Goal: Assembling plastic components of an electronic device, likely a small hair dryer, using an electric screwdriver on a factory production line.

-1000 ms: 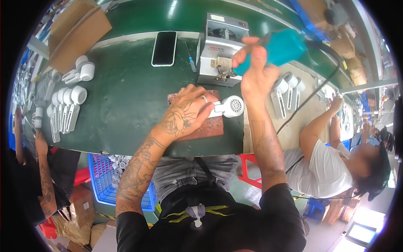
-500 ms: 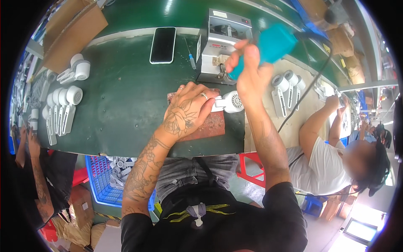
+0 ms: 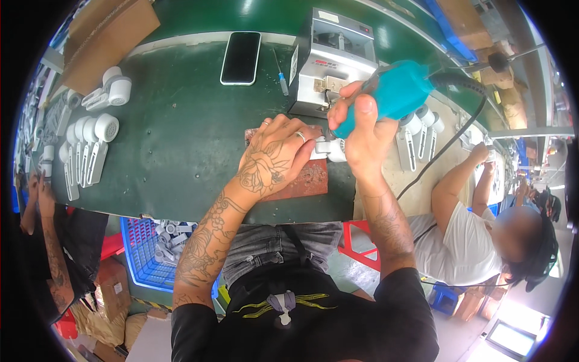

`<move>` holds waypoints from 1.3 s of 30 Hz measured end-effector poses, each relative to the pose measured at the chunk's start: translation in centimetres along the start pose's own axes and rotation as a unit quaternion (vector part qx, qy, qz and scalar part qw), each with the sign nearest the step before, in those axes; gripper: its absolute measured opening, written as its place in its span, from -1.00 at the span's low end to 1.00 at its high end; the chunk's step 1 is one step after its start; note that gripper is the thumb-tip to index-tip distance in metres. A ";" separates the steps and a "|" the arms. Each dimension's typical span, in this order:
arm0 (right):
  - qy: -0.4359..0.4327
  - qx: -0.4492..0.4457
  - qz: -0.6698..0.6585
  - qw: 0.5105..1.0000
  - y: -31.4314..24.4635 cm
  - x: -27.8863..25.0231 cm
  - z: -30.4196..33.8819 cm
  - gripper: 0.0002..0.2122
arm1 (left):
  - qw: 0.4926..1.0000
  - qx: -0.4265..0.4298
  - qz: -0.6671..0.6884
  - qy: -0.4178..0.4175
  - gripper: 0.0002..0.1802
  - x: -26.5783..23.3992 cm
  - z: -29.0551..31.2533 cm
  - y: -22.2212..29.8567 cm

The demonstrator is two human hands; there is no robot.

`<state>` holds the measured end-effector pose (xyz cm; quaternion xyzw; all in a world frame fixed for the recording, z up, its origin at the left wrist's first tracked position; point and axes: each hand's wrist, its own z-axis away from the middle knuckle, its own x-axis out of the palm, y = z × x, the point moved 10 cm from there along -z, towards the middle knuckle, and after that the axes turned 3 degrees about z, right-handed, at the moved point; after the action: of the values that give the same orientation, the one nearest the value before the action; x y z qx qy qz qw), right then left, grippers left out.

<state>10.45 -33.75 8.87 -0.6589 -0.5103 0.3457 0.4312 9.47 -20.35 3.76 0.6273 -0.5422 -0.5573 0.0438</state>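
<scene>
My left hand point(image 3: 272, 155) is closed around the handle of a white handheld fan point(image 3: 336, 151), pressing it down on a worn reddish board point(image 3: 309, 182). The fan's head sticks out to the right past my fingers, and its handle is mostly hidden beneath them. In my right hand point(image 3: 369, 136) I grip a teal electric screwdriver point(image 3: 403, 90) with a black cable at its rear. It is tilted, with its front end low, just above the fan's neck. Whether the tip touches the fan I cannot tell.
Behind the board stands a grey metal screw feeder point(image 3: 332, 63), beside a small blue screwdriver point(image 3: 282, 83) and a phone point(image 3: 241, 58). White fans stand in rows at left point(image 3: 95, 151) and right point(image 3: 405, 148). A cardboard box point(image 3: 111, 45) is far left; a co-worker point(image 3: 461, 247) sits at right.
My right hand has brought the electric screwdriver down toward the fan, and it now covers part of the fan's head. The left hand stays on the fan. The view has shifted slightly.
</scene>
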 end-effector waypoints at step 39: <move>0.032 -0.020 -0.030 0.999 -2.0 -1.7 -0.1 -0.44 | 0.999 0.016 -0.050 -0.008 -0.70 0.3 0.2 0.5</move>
<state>9.38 -35.16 10.75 -0.6626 -0.5227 0.3005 0.4443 8.91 -20.64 3.82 0.6495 -0.5196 -0.5551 0.0019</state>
